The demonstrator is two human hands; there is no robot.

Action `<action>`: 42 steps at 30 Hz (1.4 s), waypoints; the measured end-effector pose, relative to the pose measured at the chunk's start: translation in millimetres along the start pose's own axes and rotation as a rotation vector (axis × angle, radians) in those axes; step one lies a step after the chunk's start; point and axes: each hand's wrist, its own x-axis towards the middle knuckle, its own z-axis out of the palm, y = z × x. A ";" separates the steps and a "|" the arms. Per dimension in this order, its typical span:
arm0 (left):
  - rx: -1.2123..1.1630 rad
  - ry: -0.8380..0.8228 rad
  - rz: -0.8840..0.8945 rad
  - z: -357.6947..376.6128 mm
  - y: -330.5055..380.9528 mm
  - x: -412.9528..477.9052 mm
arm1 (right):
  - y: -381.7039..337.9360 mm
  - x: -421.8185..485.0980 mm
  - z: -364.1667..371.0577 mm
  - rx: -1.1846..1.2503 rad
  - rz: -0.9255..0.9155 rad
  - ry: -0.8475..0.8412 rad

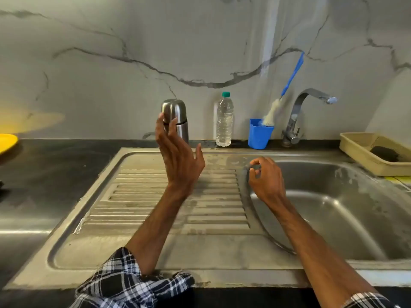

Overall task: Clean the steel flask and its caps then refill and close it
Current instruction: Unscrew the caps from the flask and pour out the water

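Standing are one steel flask [176,111], one water bottle [224,121]; left hand [180,162] spread, right hand [266,181] loosely curled.

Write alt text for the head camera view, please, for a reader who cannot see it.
A person's left hand, fingers spread, reaches for a capped steel flask standing behind a steel sink; the right hand hovers loosely curled and empty over the basin's edge. Beside it stand a water bottle, a blue cup holding a bottle brush, and the tap.
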 end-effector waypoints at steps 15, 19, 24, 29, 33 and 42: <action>-0.213 -0.085 -0.396 -1.9 -17.1 -4.6 | -0.1 -0.8 0.6 -0.049 0.020 -0.045; -0.235 -0.083 -0.372 0.9 -18.1 -4.3 | 1.7 0.6 2.6 -0.024 0.023 -0.058; -0.282 -0.127 -0.338 5.1 -11.0 -7.7 | 3.1 3.2 4.0 -0.024 0.039 -0.069; -0.317 -0.176 -0.277 6.8 1.7 -10.1 | 2.2 3.1 3.7 -0.023 0.029 -0.064; -0.372 -0.224 -0.201 6.2 18.4 -13.0 | -4.6 0.6 1.1 0.056 -0.023 -0.051; -0.557 -0.450 -0.025 13.1 70.8 -24.8 | -52.1 -1.4 -45.3 0.921 0.079 -0.225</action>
